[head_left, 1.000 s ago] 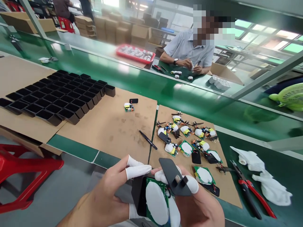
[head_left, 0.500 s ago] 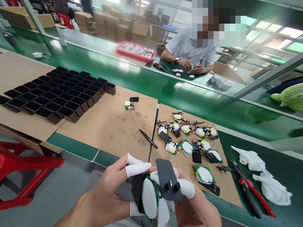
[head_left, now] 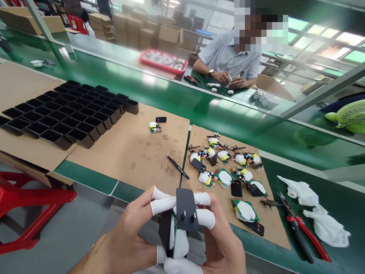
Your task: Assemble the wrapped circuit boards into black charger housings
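At the bottom centre, my left hand (head_left: pixel 125 228), with white finger cots, is closed around a black plastic case (head_left: pixel 164 230). My right hand (head_left: pixel 224 238), also in finger cots, grips a circuit board (head_left: pixel 180 243) coated with white compound. Joined to that board is a black plug plate (head_left: pixel 186 203) with two metal pins facing me; right-hand fingers press behind it. The board stands at the case's open side, partly within it; how deep is hidden. Black tweezers (head_left: pixel 177 166) lie on the cardboard beyond my hands.
Several circuit boards (head_left: pixel 225 178) with plug plates lie on the cardboard at right. Red-handled pliers (head_left: pixel 296 228) and white cloths (head_left: pixel 327 228) lie beside them. Rows of black cases (head_left: pixel 65 116) stand at left. A co-worker (head_left: pixel 228 57) sits across the bench beside a red tray (head_left: pixel 162 62).
My right hand has moved left, bringing the board closer into the black case. The plug plate has turned more upright and shifted left. My left hand stays nearly still.
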A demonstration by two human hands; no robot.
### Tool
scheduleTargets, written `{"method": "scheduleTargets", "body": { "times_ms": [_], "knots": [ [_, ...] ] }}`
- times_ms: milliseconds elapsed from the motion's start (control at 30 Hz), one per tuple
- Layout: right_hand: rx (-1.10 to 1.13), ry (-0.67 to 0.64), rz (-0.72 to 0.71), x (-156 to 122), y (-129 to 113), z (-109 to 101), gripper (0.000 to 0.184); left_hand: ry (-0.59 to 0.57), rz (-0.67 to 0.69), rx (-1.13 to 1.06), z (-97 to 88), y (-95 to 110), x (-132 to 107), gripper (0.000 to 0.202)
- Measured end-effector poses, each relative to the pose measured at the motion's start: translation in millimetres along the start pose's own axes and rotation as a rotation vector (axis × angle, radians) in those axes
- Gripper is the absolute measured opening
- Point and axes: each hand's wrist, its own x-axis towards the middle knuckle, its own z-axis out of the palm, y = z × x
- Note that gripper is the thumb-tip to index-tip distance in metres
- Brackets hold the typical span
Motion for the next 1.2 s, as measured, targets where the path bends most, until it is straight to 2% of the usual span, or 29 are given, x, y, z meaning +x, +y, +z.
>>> {"method": "scheduleTargets", "body": {
  "times_ms": [133,267,400,533,633,700,800,900,967,1067,1133,1200],
  "knots": [
    [-0.002,-0.033,0.129,-8,6,-1,0.050,0.032,-0.092,-0.021,1.0,-6,-3,0.067],
    [-0.011,-0.090,0.202,-11,17,-6,0.070,0.074,-0.227,-0.112,6.0,-18,-8,0.073],
    [-0.029,-0.105,0.162,3,16,-4,0.056,0.100,-0.202,-0.203,8.9,-21,-5,0.059],
    [-0.131,-0.064,0.187,5,17,-1,0.054,0.126,-0.192,-0.255,9.3,-20,2,0.072],
    [-0.286,0.089,0.079,-10,30,7,0.066,0.208,-0.216,-0.260,12.8,-26,4,0.073],
    [-0.331,0.190,-0.077,-20,41,17,0.070,0.282,-0.212,-0.208,16.7,-33,3,0.072],
    [-0.407,0.254,-0.290,-27,56,37,0.076,0.365,-0.182,-0.030,21.7,-42,1,0.068],
    [-0.415,0.377,-0.318,-27,66,54,0.072,0.390,-0.115,0.147,20.6,-43,-1,0.070],
    [-0.228,0.516,-0.212,-25,70,59,0.054,0.388,-0.074,0.227,15.7,-39,-3,0.072],
    [0.340,0.746,0.190,-19,73,63,0.027,0.395,-0.133,0.172,7.8,-34,-9,0.080],
    [0.739,0.787,0.453,-16,72,68,0.028,0.356,-0.275,-0.019,6.6,-33,-14,0.075],
    [0.996,0.758,0.584,-16,70,78,0.031,0.285,-0.425,-0.232,9.9,-35,-15,0.066]
  ]
}}
